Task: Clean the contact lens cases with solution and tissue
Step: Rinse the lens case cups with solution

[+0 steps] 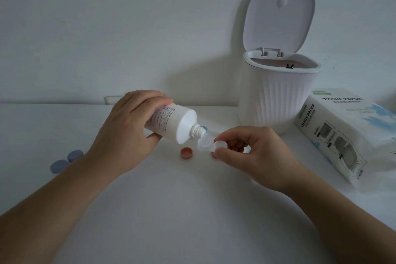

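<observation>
While resting on the white table (192, 210), the right hand (250, 152) is pinching a clear lens case (211, 144) w/ curled fingers. At its 9 o'clock an orange cap (186, 153) is lying. Left hand (124, 133) is gripping the solution bottle (171, 123), nozzle tilting over the case's open well. Tissue pack (342, 135) is sitting at 3, bin (276, 92) at 1, lid up.

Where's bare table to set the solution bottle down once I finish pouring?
Bare table lies between the forearms, nearer than the orange cap, and far left behind the blue lens case. It is crowded right: trash bin, tissue paper pack.
</observation>
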A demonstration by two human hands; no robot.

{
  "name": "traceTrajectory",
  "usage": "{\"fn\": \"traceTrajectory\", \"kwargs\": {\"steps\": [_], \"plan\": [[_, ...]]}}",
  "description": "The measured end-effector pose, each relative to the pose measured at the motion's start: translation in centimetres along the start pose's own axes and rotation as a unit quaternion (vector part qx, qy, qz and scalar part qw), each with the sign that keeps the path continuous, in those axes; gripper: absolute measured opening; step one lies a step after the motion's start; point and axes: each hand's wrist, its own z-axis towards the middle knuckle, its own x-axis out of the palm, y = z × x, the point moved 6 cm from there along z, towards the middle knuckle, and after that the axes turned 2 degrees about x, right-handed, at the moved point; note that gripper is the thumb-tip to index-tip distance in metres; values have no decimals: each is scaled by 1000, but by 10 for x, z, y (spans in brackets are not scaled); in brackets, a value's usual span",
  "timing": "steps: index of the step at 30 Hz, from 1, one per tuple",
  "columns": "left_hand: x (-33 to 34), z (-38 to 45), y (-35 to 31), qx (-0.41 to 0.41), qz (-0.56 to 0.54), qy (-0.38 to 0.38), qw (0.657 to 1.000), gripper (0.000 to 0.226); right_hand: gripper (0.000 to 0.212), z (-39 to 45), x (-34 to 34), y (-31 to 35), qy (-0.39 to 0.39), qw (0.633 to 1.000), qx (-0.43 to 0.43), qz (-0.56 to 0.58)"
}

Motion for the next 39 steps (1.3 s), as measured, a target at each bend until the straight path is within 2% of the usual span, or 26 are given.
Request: {"fn": "traceTrajectory", "kwargs": {"steps": [10,14,20,28,39], "plan": [[-2,-6,14,-101,-71,-6,992,71,10,0,0,-3,5,1000,20,4],[-7,-10,18,-162,-125,-30,978,68,13,0,0,-5,11,1000,25,5],[-4,-16,31,-253,-194,-58,946,66,28,2,1,-6,11,999,28,13],[6,-20,39,-314,-265,-73,909,59,33,3,2,-7,15,999,36,19],[13,-24,50,-373,-276,-76,883,49,32,3,1,-7,21,999,27,13]]}}
